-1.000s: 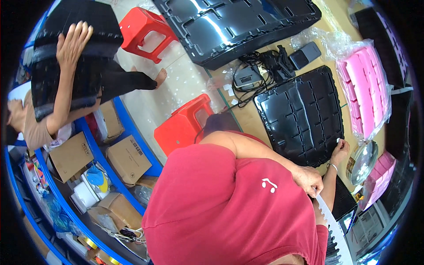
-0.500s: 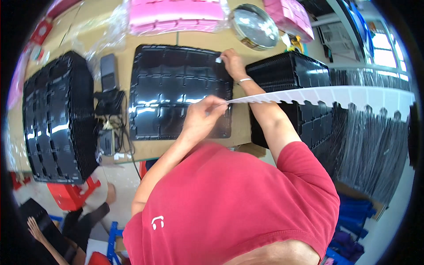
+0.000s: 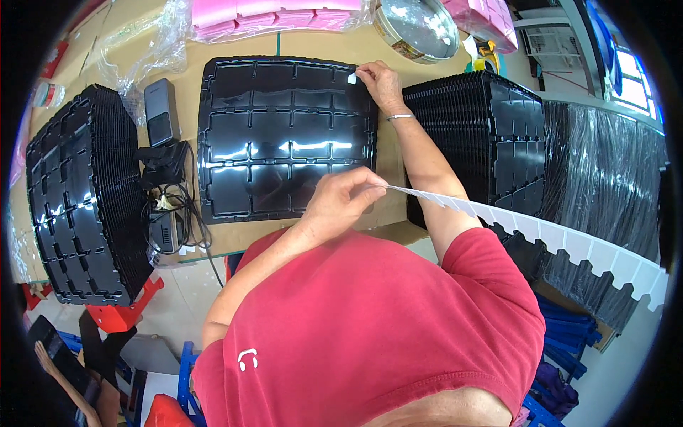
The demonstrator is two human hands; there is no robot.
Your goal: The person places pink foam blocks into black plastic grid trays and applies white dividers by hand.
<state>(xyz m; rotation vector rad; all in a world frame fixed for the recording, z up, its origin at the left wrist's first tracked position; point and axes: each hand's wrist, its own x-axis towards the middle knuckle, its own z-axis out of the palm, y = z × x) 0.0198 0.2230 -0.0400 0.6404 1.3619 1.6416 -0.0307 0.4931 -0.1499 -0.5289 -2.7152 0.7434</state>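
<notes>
A black plastic tray [image 3: 270, 128] with moulded compartments lies in front of me on the brown work surface. My right hand [image 3: 382, 87] is at its far right corner, fingertips closed together on a small white sticker [image 3: 351, 78] against the tray. My left hand [image 3: 345, 199], above the tray's near right part, pinches the end of a long white sticker strip [image 3: 526, 226]. That strip has a notched lower edge and stretches right, passing over my right forearm.
Stacks of black trays stand at left [image 3: 78, 199] and right [image 3: 455, 135]. A dark handheld device [image 3: 161, 112] and tangled cables [image 3: 188, 213] lie beside the left stack. Pink packs [image 3: 277, 18] and a round tin [image 3: 416, 28] are at the back. Another person's hand [image 3: 46, 359] shows lower left.
The strip's far end has swung down at the right. My left hand has shifted slightly right and down. My right hand stays at the tray corner; the whole view has shifted a little.
</notes>
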